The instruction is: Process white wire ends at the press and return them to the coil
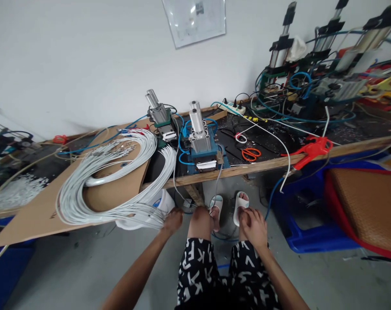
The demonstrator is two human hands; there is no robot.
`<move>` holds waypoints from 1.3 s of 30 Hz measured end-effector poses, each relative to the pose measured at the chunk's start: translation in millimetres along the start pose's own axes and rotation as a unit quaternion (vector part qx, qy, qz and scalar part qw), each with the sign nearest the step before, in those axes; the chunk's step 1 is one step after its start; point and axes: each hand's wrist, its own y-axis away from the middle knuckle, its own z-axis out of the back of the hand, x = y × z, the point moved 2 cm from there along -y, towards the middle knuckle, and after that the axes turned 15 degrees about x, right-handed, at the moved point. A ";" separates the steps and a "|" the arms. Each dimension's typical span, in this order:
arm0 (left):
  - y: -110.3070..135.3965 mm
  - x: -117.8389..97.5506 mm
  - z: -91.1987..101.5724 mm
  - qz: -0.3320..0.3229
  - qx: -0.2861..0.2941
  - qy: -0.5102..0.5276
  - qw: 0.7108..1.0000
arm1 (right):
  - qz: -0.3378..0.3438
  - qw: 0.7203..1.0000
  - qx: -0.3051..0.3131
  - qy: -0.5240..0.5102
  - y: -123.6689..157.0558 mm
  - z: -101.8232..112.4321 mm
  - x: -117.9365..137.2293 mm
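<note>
My left hand (173, 221) is closed at the near end of a bundle of white cables (74, 196), beside the table's front edge. The long cables loop in a large coil over a cardboard sheet (27, 217) on the bench, and their ends run out to my fingers. My right hand (255, 226) lies with its fingers stretched out over my right knee, holding nothing. Two small presses with silver cylinders, a nearer press (201, 140) and a farther press (161, 118), stand on the bench beyond the cables.
A white bucket (165, 199) sits under the cables. Orange-handled scissors (251, 154) and a red air gun (314, 150) lie near the bench edge. A power strip (234, 107) is at the back. On the right are a blue stool (295, 234) and taller presses (279, 56) with hoses.
</note>
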 end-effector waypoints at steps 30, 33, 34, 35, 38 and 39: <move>85.1 -41.5 121.6 -0.120 -0.340 0.149 0.921 | -0.007 1.000 0.028 0.012 2.1 -11.2 -1.4; 56.1 -20.7 168.3 0.022 -0.235 0.016 0.972 | -0.001 0.999 0.036 0.003 2.8 -13.3 -3.2; 46.9 -16.1 176.7 0.031 -0.212 0.000 0.977 | 0.002 0.999 0.035 -0.001 3.1 -14.7 -4.7; 38.8 -12.8 182.6 0.040 -0.193 -0.016 0.980 | 0.006 0.999 0.032 -0.007 3.4 -16.6 -6.8; 24.7 -10.3 191.5 0.041 -0.158 -0.054 0.985 | 0.021 0.999 0.010 -0.023 2.9 -25.6 -16.1; 23.3 -10.8 193.2 0.043 -0.146 -0.069 0.986 | 0.022 0.999 0.001 -0.029 2.1 -29.2 -19.7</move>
